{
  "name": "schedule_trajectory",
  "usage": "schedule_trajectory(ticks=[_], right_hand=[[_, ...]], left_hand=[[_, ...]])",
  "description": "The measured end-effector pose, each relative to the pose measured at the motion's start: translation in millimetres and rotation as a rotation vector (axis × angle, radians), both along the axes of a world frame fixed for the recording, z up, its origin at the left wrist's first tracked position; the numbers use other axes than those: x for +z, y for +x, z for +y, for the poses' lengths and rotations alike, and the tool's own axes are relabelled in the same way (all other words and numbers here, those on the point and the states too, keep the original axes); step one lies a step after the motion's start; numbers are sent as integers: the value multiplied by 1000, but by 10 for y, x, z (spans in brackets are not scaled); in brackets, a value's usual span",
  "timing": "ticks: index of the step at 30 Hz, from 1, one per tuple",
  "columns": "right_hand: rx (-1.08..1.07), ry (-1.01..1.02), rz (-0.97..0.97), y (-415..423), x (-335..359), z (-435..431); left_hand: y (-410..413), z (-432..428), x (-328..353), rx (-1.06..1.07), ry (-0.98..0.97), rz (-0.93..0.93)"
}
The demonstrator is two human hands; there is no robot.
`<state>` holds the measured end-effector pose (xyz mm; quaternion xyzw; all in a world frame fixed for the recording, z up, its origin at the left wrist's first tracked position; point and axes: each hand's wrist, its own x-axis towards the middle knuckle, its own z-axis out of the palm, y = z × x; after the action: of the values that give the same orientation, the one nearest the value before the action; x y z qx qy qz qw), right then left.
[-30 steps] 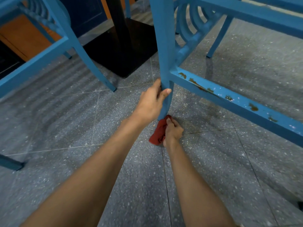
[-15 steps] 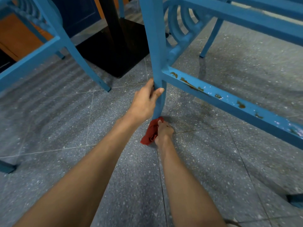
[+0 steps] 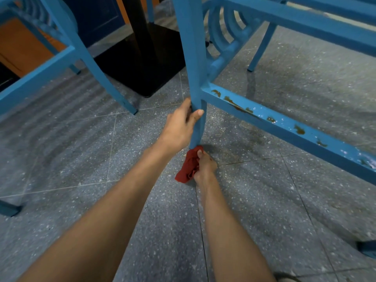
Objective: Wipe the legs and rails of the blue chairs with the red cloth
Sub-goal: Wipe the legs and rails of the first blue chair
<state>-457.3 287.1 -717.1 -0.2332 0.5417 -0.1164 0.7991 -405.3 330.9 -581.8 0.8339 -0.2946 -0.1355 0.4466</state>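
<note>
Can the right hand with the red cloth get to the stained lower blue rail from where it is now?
Probably yes: the right hand holds the red cloth at the leg's foot, and open floor separates it from the stained blue rail.

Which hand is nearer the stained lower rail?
Left. The left hand grips the leg just below the stained rail; the right hand sits lower, holding the red cloth at the foot.

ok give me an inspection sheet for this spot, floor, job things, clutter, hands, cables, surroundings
surface: grey speckled tile floor, dark smudges under the chair
job's things: red cloth bunched at the foot of the blue chair leg; side rail shows brown stains and chipped paint
clutter: nothing seen
hands: left hand grips the leg just below the rail joint; right hand holds the cloth
cables: nothing seen
surroundings: second blue chair on the left, black table base behind
</note>
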Motion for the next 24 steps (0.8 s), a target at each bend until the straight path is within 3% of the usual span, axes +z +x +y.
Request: schedule_trajectory(ticks=[7,11,18,24], right_hand=[[-86,-164,-116,84,134,-200],[-82,-118,-240,-110,134,-177],[111,-96,-88,-15,27,-164],[56,-159,-117,39,128,-294]], left_hand=[[11,5,-14,-11,-8,8],[10,-2,-30,-3,-31,16],[-6,6,5,-6,-26,19],[-17,10,16,-6,-34,30]])
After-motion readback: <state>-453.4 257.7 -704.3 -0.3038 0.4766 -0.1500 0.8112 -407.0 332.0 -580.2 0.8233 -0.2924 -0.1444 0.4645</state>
